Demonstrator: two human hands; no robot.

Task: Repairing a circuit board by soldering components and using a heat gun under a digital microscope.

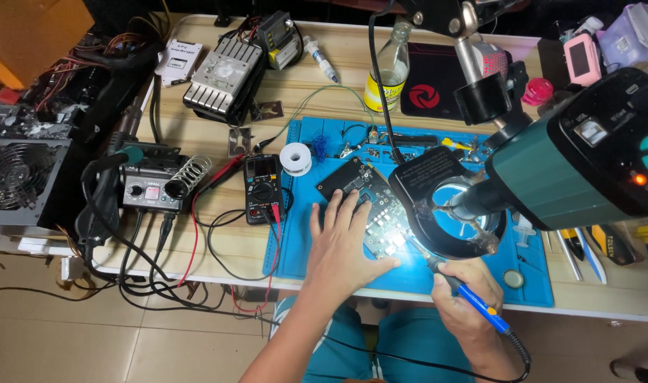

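My left hand [345, 245] lies flat with fingers spread on a black circuit board [366, 191], which rests on a blue work mat [317, 248]. My right hand [466, 298] grips a blue-handled soldering iron [480, 303]; its tip points up toward the board and is hidden under a lit ring lamp [451, 213]. The ring lamp and a teal microscope body [558, 170] hang over the board's right part and hide it.
A black multimeter [262, 188] with red and black leads sits left of the mat. A soldering station [150, 188], solder spool [295, 157], bottle [388, 74], heat sink [225, 74] and power supply fan [12, 177] stand around. Tools lie at the right edge [586, 248].
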